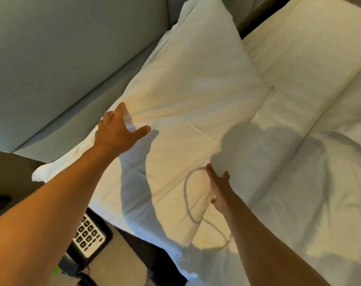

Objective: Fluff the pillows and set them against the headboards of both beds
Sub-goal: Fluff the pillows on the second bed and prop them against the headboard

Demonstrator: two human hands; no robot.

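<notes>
A large white pillow [175, 100] lies slanted along the grey-green padded headboard [51, 58]. One corner hangs over the bed's edge at the lower left. My left hand [117, 133] reaches onto the pillow's upper side and pinches a fold of its cover between thumb and fingers. My right hand [219, 186] is at the pillow's near edge, fingers stretched along the side and thumb curled over the seam. A second white pillow [299, 65] lies beside it to the right, flat on the bed.
A rumpled white duvet [320, 193] covers the bed at the right. Below the pillow's hanging corner a nightstand [121, 250] holds a black desk telephone [88, 238] with a coiled cord. A dark gap runs behind the second pillow at the top.
</notes>
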